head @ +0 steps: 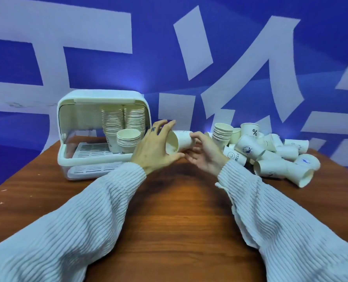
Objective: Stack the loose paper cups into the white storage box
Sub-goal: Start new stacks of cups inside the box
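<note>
Box (67, 110) left of the grip, front open, three cup stacks (122, 123) inside on its slotted tray. Left hand (155, 148) curls round the rim end of a cup (179, 142) held sideways above the surface (173, 210), mouth facing the camera. Right hand (204, 154) pinches the cup's base end, fingers curled. Right of the grip: short stack (222, 132), then a loose cup pile (274, 153) lying on the surface.

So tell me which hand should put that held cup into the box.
Left. The left hand already grips the cup at its rim and is next to the white storage box; the right hand is farther away.
</note>
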